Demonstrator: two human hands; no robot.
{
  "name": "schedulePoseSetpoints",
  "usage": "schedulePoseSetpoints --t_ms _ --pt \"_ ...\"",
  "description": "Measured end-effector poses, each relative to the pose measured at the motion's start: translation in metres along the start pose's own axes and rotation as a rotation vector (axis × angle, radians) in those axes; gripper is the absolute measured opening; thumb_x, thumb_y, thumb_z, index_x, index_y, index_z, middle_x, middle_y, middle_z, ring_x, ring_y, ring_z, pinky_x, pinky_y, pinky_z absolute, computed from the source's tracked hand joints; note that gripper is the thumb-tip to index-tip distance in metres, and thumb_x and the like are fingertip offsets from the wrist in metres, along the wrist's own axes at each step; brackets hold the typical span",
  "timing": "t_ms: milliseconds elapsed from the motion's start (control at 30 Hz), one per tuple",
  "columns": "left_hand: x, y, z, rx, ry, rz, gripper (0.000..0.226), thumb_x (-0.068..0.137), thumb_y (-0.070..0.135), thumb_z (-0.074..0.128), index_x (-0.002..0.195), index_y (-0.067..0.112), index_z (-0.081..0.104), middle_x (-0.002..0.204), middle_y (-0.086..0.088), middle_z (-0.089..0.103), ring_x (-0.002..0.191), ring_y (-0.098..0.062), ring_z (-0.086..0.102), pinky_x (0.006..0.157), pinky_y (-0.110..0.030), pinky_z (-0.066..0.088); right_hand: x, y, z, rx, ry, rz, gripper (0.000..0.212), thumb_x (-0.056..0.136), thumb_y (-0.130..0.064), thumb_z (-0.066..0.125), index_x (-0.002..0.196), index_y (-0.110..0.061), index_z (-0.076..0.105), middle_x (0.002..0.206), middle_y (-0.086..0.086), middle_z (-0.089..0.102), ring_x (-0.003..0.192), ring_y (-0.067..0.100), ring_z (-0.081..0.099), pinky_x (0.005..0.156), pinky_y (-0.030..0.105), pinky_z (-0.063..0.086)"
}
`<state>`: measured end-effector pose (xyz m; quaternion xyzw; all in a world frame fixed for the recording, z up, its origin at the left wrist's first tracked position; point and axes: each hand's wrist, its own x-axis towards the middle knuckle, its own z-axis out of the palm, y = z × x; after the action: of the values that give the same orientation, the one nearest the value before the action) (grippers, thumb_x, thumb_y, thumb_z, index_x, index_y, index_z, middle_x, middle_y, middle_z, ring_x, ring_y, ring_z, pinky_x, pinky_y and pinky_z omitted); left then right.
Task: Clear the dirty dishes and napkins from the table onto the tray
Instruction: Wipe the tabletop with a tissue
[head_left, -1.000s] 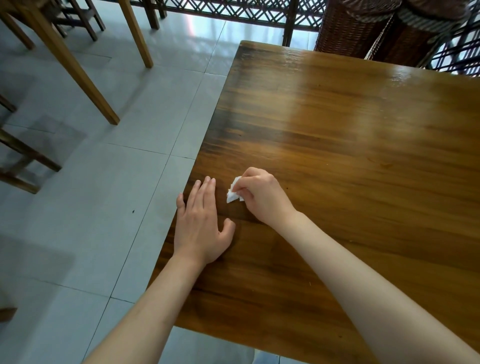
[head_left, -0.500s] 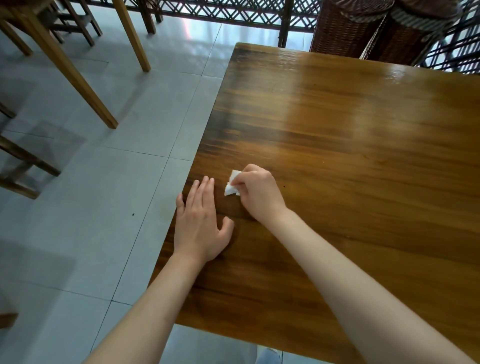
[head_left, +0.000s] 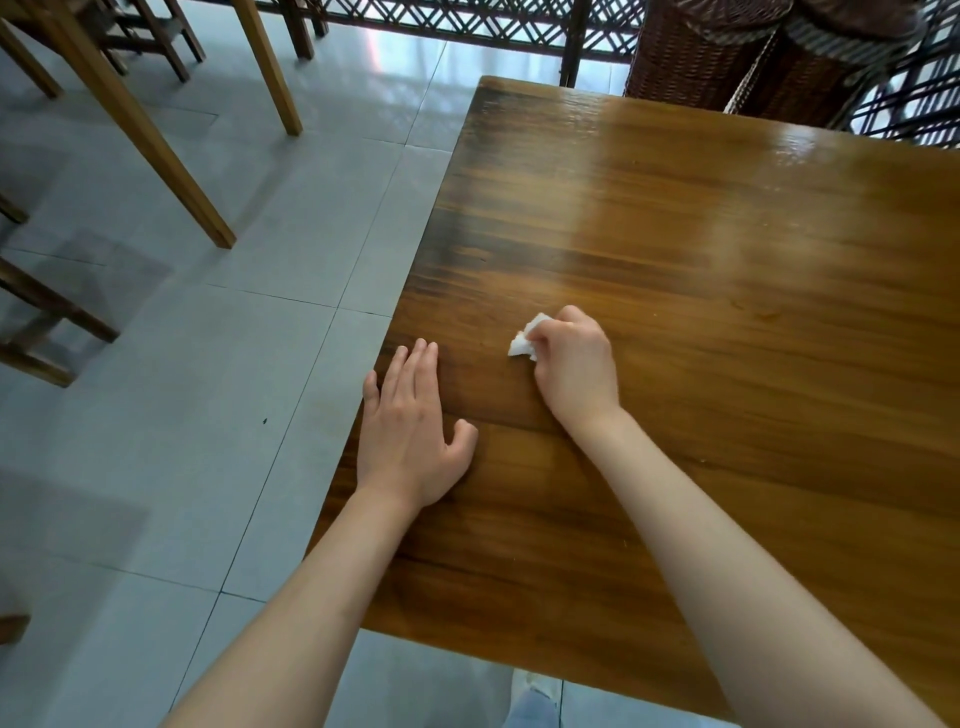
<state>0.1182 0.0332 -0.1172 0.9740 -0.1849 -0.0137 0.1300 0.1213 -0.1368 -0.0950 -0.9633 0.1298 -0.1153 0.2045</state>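
A crumpled white napkin (head_left: 523, 340) was pinched in the curled fingers of the right hand (head_left: 574, 366) against the wooden table (head_left: 727, 312), the left hand (head_left: 410, 431) was laid flat with straight fingers, and carrying to the unseen tray was judged next.

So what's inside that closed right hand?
A crumpled white napkin pokes out of the right hand, pinched in its curled fingers just above the wooden table. How much more napkin is bunched in the palm is hidden.
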Motion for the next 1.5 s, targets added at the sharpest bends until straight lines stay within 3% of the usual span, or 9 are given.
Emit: schedulePoseSetpoints --t_ms 233,433,533,700,833,967,1133,1500 --pt "0.003 0.002 -0.002 -0.016 0.003 0.018 0.078 0.080 0.049 0.034 0.149 0.016 0.017 0.156 -0.003 0.019 0.145 -0.022 0.012 0.113 -0.037 0.001 -0.002 0.018 -0.009 -0.021 0.065 0.081 0.018 0.088 -0.001 0.057 0.100 -0.002 0.070 0.087 0.013 0.060 0.082 0.023 0.052 0.065 0.024 0.034" --pt "-0.002 0.002 -0.001 -0.014 0.004 0.021 0.074 0.087 0.042 0.047 0.149 0.016 0.016 0.157 -0.004 0.017 0.145 -0.022 0.009 0.112 -0.035 -0.002 -0.003 0.021 -0.014 0.033 0.037 0.100 0.018 0.089 -0.004 0.056 0.099 -0.006 0.071 0.087 0.010 0.059 0.082 0.022 0.054 0.066 0.023 0.035" --pt "0.002 0.028 -0.002 -0.045 0.024 0.036 0.075 0.084 0.045 0.040 0.149 0.016 0.017 0.157 -0.003 0.017 0.145 -0.022 0.009 0.112 -0.036 -0.002 -0.014 0.042 -0.028 0.074 0.100 0.118 0.019 0.088 -0.001 0.054 0.096 -0.005 0.071 0.080 0.006 0.054 0.075 0.017 0.049 0.062 0.021 0.033" --pt "0.022 0.091 0.010 -0.079 0.021 0.109 0.074 0.088 0.042 0.045 0.150 0.017 0.012 0.158 -0.001 0.014 0.146 -0.019 0.006 0.112 -0.033 -0.004 -0.020 0.097 -0.059 0.069 0.118 0.166 0.022 0.086 0.003 0.054 0.095 -0.006 0.072 0.078 0.005 0.055 0.076 0.020 0.053 0.063 0.027 0.040" --pt "0.050 0.129 0.025 -0.066 0.029 0.138 0.075 0.088 0.042 0.044 0.150 0.015 0.010 0.158 -0.003 0.014 0.146 -0.020 0.006 0.112 -0.034 -0.004 -0.004 0.133 -0.076 0.064 0.151 0.170 0.021 0.085 0.003 0.055 0.093 -0.006 0.072 0.078 0.007 0.056 0.074 0.020 0.052 0.064 0.026 0.037" --pt "0.076 0.148 0.036 -0.036 0.012 0.172 0.076 0.088 0.042 0.047 0.150 0.014 0.011 0.157 -0.004 0.015 0.145 -0.021 0.008 0.113 -0.036 -0.002 0.011 0.169 -0.087 0.050 0.196 0.215 0.022 0.085 0.001 0.055 0.094 -0.008 0.073 0.077 0.003 0.054 0.071 0.015 0.047 0.064 0.022 0.031" --pt "0.104 0.176 0.048 -0.064 -0.002 0.198 0.077 0.088 0.043 0.047 0.150 0.013 0.011 0.157 -0.004 0.016 0.145 -0.021 0.007 0.114 -0.036 0.000 0.027 0.200 -0.091 0.069 0.201 0.256 0.021 0.087 0.000 0.054 0.094 -0.008 0.072 0.080 0.008 0.056 0.077 0.025 0.054 0.065 0.025 0.032" --pt "0.132 0.206 0.062 -0.015 -0.032 0.273 0.074 0.088 0.047 0.042 0.149 0.015 0.015 0.157 -0.003 0.017 0.145 -0.020 0.009 0.111 -0.036 -0.005 0.057 0.242 -0.098 0.021 0.241 0.441 0.024 0.091 -0.005 0.049 0.098 -0.007 0.071 0.094 0.014 0.062 0.089 0.029 0.057 0.071 0.022 0.032"
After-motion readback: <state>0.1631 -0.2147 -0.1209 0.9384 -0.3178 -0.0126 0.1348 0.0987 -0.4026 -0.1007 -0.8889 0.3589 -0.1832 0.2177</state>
